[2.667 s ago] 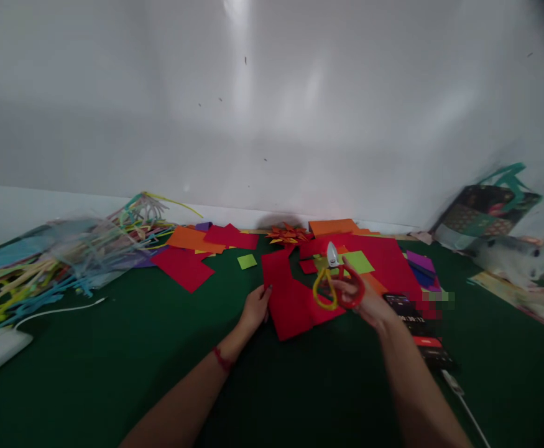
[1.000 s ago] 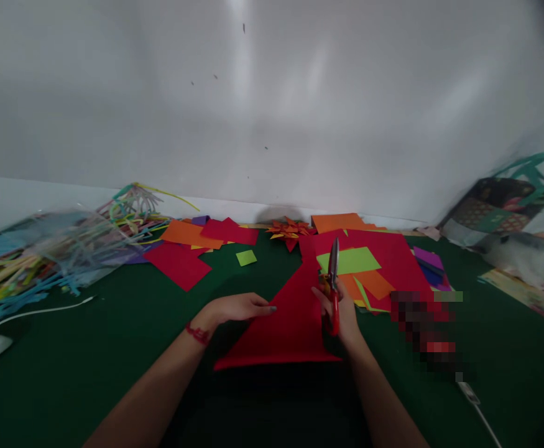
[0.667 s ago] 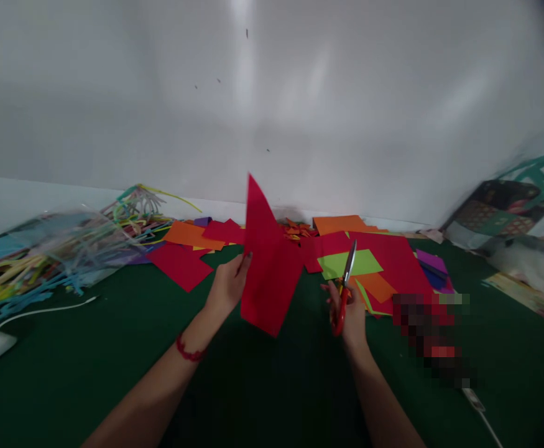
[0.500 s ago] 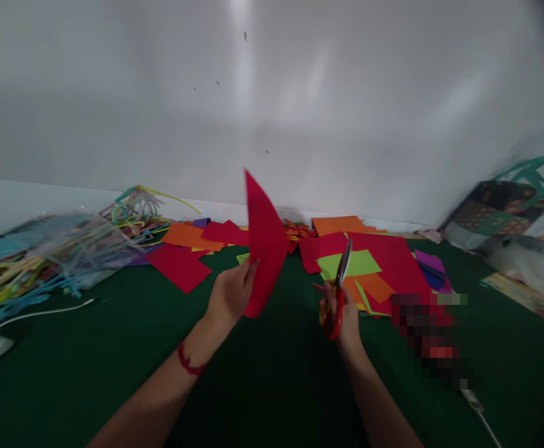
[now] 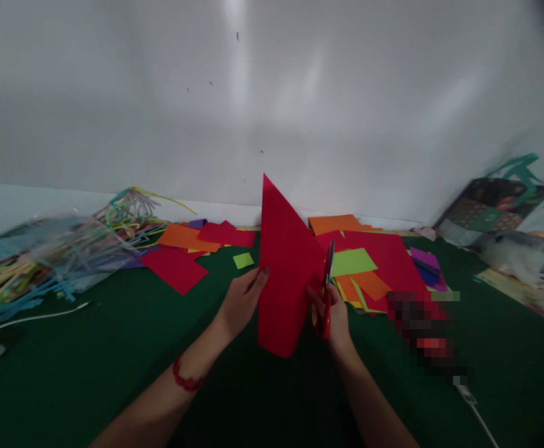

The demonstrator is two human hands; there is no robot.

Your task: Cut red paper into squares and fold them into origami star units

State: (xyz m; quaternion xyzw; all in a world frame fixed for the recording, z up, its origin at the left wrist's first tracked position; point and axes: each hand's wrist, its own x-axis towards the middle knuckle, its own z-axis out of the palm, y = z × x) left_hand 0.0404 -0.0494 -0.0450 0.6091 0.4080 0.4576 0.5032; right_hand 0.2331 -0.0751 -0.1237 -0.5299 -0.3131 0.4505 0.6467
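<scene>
- Plainly, the left hand (image 5: 241,302) grips a red sheet (image 5: 283,274) by its left edge, thumb on the near face; a red bracelet (image 5: 188,381) circles that wrist.
- The red sheet stands roughly upright between the two hands, in front of the person; its top runs to a point at the left, and its lower edge curves.
- The right hand (image 5: 337,318) is closed around the scissors (image 5: 326,314) – red and yellow handles in the grasp, blades pointing up beside the sheet's right edge; its fingertips overlap that edge, though whether they touch it I cannot tell.
- Beyond the right hand lie a lime-green sheet (image 5: 354,262), orange paper (image 5: 372,285) and a large red sheet (image 5: 390,252) beneath them, all on the green tabletop (image 5: 113,348).
- Left of the held sheet, a small lime-green square (image 5: 242,260) lies apart; farther left are a red piece (image 5: 176,269) and an orange piece (image 5: 190,238); a heap of coloured strips (image 5: 43,267) sits at the far left, partly under clear plastic.
</scene>
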